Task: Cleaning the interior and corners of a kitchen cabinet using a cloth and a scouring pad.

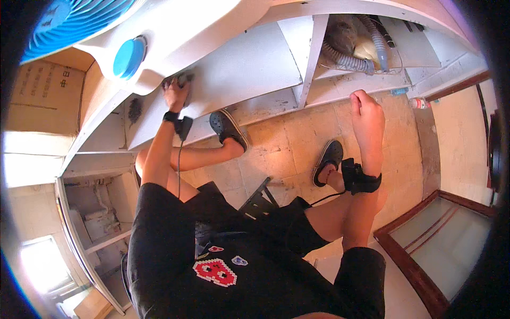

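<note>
Inside the white cabinet, my left hand (175,95) reaches onto the shelf board (255,65). Its fingers close over a dark grey wad (185,78), perhaps a cloth or scouring pad; the hand covers part of it. A dark, rough patch or clump (135,110) shows on the cabinet surface to the left of that hand. My right hand (367,115) is raised above the tiled floor, to the right of the cabinet front. Its fingers are curled in, and nothing shows in them. Each wrist wears a black strapped device with a cable.
A white fan with a blue knob (128,59) stands over the upper left, near a cardboard box (44,95). Grey corrugated hoses (350,62) lie in the right compartment. A bottle (420,103) is by the wall. A wood-framed glass panel (442,235) is at right.
</note>
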`<state>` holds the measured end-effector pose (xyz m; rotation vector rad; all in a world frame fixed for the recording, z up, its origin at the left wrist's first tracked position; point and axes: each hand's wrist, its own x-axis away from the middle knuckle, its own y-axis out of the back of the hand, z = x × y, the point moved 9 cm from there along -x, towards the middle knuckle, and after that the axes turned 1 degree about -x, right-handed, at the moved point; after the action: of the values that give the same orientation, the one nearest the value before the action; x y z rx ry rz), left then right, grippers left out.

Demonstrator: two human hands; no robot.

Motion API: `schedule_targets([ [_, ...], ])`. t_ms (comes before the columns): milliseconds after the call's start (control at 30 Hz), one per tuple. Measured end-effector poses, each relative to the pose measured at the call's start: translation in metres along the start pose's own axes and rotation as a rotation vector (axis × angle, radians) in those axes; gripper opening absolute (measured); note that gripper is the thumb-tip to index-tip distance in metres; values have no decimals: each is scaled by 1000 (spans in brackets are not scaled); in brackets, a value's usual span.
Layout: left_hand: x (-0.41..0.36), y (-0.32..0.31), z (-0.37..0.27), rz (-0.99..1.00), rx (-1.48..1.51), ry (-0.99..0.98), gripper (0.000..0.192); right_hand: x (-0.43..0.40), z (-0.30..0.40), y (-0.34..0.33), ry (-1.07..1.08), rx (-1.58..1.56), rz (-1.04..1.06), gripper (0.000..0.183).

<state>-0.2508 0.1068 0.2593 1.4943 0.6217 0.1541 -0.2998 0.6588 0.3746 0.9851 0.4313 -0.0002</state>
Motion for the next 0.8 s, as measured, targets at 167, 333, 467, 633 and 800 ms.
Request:
schedule_targets([
  [167, -8, -6, -147, 70, 167, -199, 51, -8, 11, -5, 55, -44, -28, 15],
  [333, 28, 4, -295, 80, 240, -442, 42, -22, 53, -45, 131, -75, 64, 16],
  [467, 39, 13, -307, 153, 300, -518, 46, -24, 64, -87, 205, -39, 141, 16],
  [633, 49, 17, -249, 136, 336, -479, 47, -47, 89, -133, 315, -33, 218, 15],
  [800, 43, 24, -109, 136, 209, -167, 49, -31, 126, -177, 426, -110, 361, 15],
])
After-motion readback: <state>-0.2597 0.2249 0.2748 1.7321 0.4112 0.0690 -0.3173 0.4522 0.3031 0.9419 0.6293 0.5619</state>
